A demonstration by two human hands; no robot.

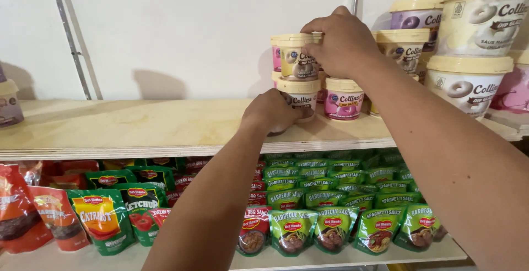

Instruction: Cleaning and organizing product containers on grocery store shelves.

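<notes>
My right hand (343,40) grips a small cream-lidded tub (298,57) that stands upright, lid up, its long axis straight up and down, its printed side facing me. It sits on top of a second small tub (300,97), stacked on the wooden shelf (138,125) at about 12 o'clock from the middle of my view. My right fingers (314,25) curl over the lid and down the tub's right side, pinching it from above; the wrist bends down and the forearm runs off toward 4 o'clock.

My left hand (271,111) is lower, at the base of the stack, knuckles toward me, with the forearm running down toward 7 o'clock. Its fingers are wrapped round the left side of the bottom tub, mostly hidden behind the hand, so I cannot tell how tightly they close.

Just beside the stack, at its 3 o'clock, stands a pink-labelled tub (343,99). Larger tubs (468,83) are piled farther toward 3 o'clock. On the shelf below, green sauce pouches (336,216) stand in rows, with red pouches (58,216) toward 8 o'clock.
</notes>
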